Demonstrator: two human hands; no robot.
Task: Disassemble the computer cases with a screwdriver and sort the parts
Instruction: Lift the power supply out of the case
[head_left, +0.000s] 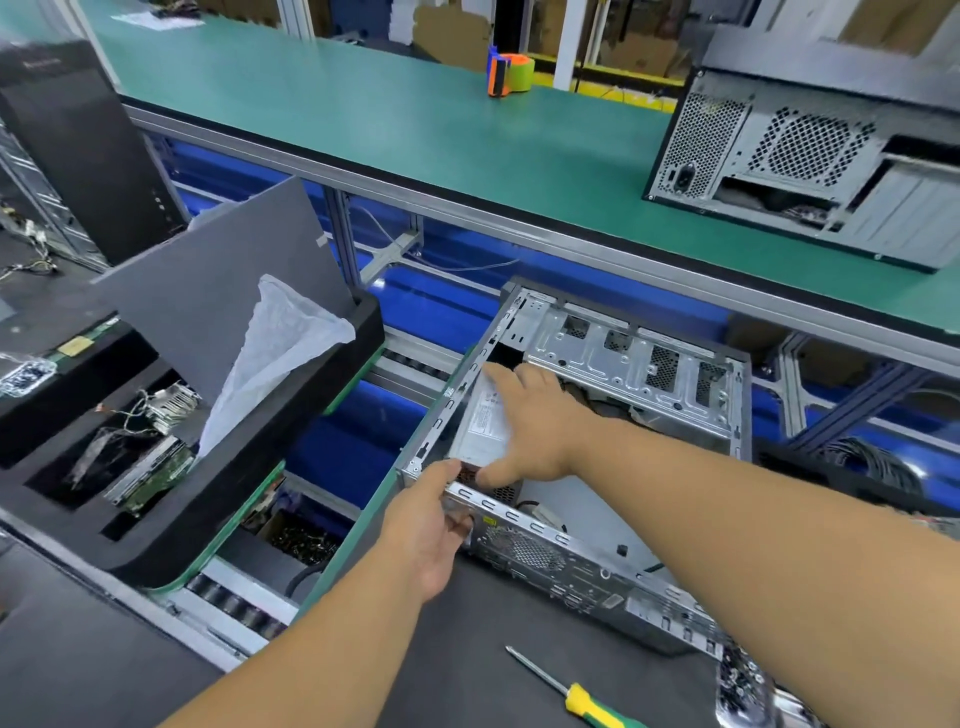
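Observation:
An opened silver computer case (623, 364) lies on its side on the dark work mat. In its near left corner sits a grey power supply (485, 423) with a label on top. My right hand (530, 421) lies over the power supply, fingers spread along its top and thumb at its near end. My left hand (434, 519) grips the case's near corner edge, thumb on the rim. A screwdriver (576, 693) with a yellow-green handle lies loose on the mat near me.
A black foam tray (249, 467) at left holds circuit boards, a drive and a plastic bag (275, 358). Another case (810, 171) and an orange tape dispenser (509, 73) stand on the green bench behind. A black tower (78, 145) stands far left.

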